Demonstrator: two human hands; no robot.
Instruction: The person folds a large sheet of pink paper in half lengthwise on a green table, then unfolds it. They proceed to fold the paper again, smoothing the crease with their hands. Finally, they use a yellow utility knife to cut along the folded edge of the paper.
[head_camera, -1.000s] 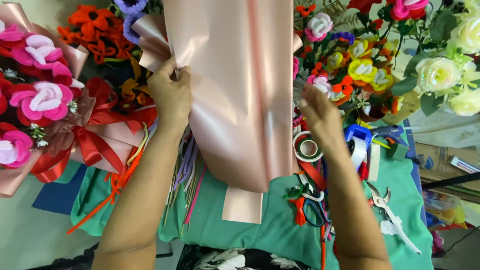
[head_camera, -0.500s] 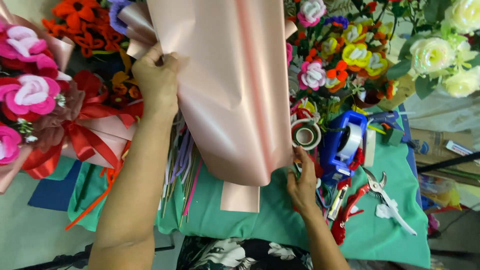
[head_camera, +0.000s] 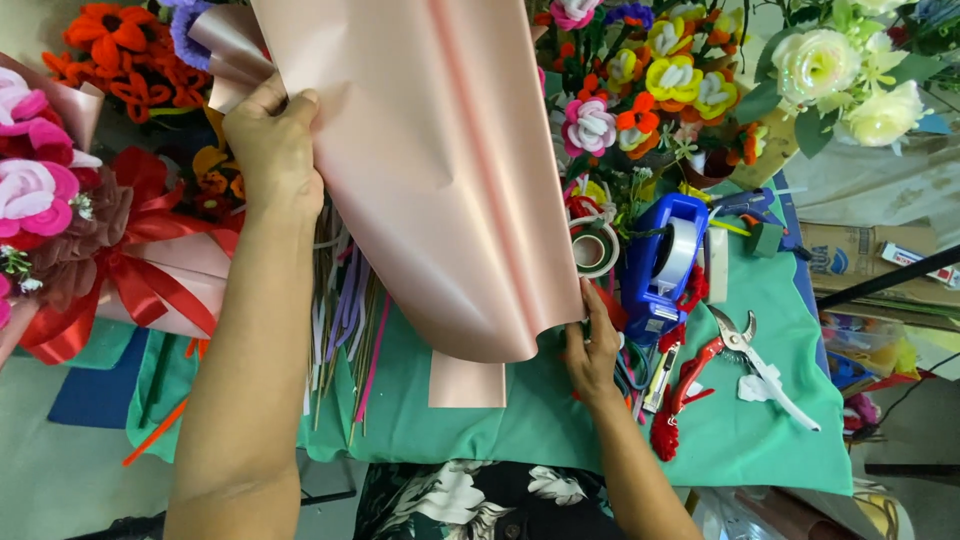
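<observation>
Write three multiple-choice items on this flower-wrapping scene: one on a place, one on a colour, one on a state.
1. Where is the blue tape dispenser?
A. right of the pink wrapping sheet
B. left of it
C. under the red bow

2. What colour is the table cloth?
A. yellow
B. green
C. white

3. What is the left hand doing?
A. resting flat on the table
B. holding scissors
C. gripping the sheet's upper edge

Answers: 1 A, it stands past the sheet's right edge. 2 B, green shows around the tools. 3 C, its fingers pinch the sheet.

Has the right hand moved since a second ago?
Yes. The right hand left the pink wrapping sheet and dropped toward the person, now on the green cloth beside the blue tape dispenser.
</observation>
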